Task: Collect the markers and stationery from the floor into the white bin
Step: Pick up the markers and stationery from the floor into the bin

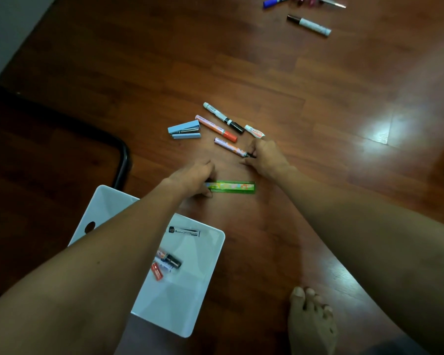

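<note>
My left hand [194, 176] pinches the left end of a green ruler [232, 187] that lies flat on the wooden floor. My right hand [265, 156] grips the dark tip end of a purple-and-orange marker [228, 146]. Beyond lie an orange-capped marker [215, 128], a black-capped white marker [223, 117], a small white marker [253, 131] and a blue stapler [184, 130]. The white bin [190, 298] sits below my left forearm and holds a few markers [168, 261].
Far off at the top are a black-tipped white marker [308, 25], a blue marker [276, 0] and pink scissors [318, 0]. A black metal chair frame [123, 160] stands left of the bin. My bare foot [310, 321] rests bottom right.
</note>
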